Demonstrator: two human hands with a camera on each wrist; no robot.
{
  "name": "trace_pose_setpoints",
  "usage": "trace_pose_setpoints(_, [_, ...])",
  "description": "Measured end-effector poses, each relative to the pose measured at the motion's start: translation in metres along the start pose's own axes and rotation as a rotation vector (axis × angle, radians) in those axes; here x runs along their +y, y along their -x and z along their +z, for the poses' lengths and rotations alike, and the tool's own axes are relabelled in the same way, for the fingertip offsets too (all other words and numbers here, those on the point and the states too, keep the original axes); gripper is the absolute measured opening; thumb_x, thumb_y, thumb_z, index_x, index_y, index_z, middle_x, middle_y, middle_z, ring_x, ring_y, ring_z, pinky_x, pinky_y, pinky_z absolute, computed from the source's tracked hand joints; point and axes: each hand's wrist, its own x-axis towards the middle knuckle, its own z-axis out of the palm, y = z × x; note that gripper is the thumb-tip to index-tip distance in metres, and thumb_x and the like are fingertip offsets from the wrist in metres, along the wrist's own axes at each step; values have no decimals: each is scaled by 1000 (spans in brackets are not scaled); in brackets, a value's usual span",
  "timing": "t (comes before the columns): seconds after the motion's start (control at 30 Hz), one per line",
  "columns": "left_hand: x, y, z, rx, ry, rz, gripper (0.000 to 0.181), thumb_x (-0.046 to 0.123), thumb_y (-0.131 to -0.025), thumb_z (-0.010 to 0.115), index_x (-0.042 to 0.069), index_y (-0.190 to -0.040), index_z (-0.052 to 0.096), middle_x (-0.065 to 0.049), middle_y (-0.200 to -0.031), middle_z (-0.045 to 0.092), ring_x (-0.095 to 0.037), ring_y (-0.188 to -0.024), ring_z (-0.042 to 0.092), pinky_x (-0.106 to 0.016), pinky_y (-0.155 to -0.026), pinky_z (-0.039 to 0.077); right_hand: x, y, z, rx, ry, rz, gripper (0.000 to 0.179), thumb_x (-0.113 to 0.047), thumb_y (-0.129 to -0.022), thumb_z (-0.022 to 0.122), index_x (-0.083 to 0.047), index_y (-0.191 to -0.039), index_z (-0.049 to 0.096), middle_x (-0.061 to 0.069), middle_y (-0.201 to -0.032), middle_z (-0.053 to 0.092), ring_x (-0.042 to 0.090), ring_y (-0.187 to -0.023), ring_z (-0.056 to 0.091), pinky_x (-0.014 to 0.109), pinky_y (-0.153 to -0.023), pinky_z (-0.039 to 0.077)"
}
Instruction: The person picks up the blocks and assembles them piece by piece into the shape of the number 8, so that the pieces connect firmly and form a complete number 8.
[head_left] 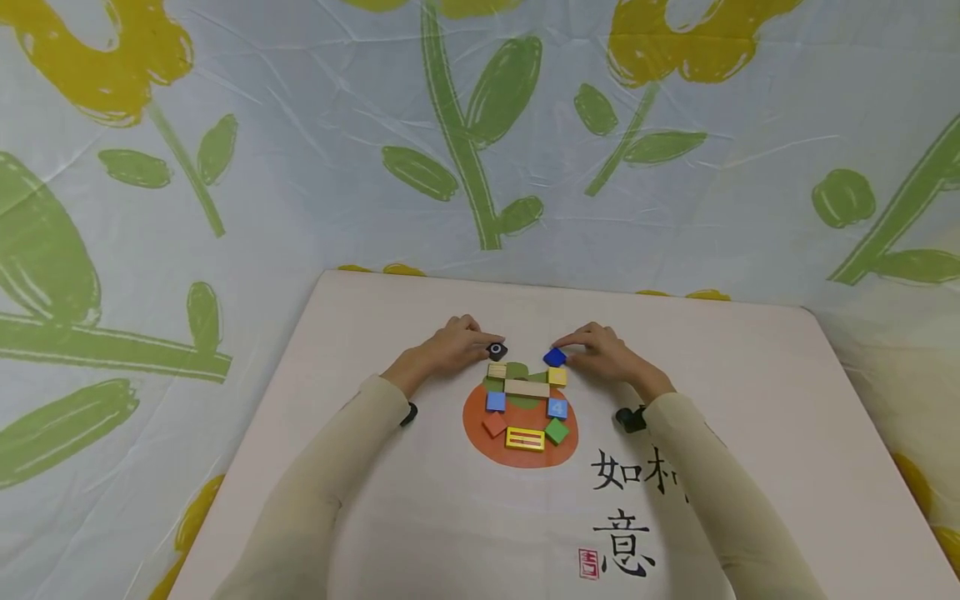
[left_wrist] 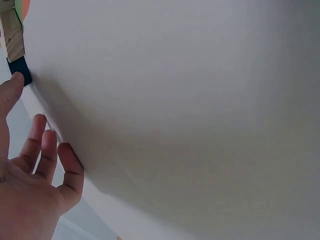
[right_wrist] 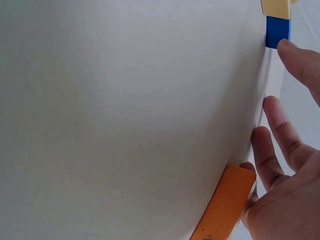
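Observation:
My left hand (head_left: 453, 343) pinches a black block (head_left: 497, 352) with a white ring on it, between thumb and index finger. Opposite, my right hand (head_left: 600, 350) holds a dark blue block (head_left: 555, 357) the same way, standing cornerwise. Below the black one sits a striped wooden block (head_left: 497, 370); a yellow block (head_left: 557, 377) is under the blue one. A plain wooden bar (head_left: 527, 389) lies between the two columns. In the right wrist view an orange block (right_wrist: 225, 202) shows beside my lower fingers; the head view does not show it.
Further down the ring are a light blue block (head_left: 496, 402), a block marked 4 (head_left: 557, 407), a red-orange block (head_left: 494, 425), a green block (head_left: 557, 431) and a yellow striped block (head_left: 525, 439). They overlie an orange fruit print (head_left: 480, 446) on the pale table (head_left: 420, 517).

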Motion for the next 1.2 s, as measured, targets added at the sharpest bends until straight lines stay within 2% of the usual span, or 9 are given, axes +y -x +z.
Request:
trace_pose_setpoints(0.3, [1, -4, -4, -53, -20, 10, 41, 29, -104, 57, 38, -144, 55, -4, -119, 50, -19, -101, 41, -34, -82, 39, -2, 0, -2, -14, -12, -2, 31, -7, -95, 69, -12, -125, 71, 14, -121, 57, 34, -117, 44, 53, -91, 30])
trace_pose_setpoints(1.03, [5, -6, -7, -75, -15, -11, 41, 30, -104, 56, 39, -144, 54, -5, -121, 48, -21, -103, 40, -38, -82, 40, -3, 0, -2, -12, -9, 2, 31, -8, -95, 69, -12, -125, 71, 15, -120, 56, 33, -115, 44, 50, -90, 30])
trace_pose_setpoints(1.2, [5, -6, -6, -70, -20, 1, 41, 30, -104, 55, 39, -144, 55, -6, -122, 49, -22, -104, 41, -40, -82, 41, -2, 0, -1, -16, -5, 6, 31, -8, -95, 69, -13, -125, 71, 14, -120, 56, 32, -115, 44, 49, -90, 30])
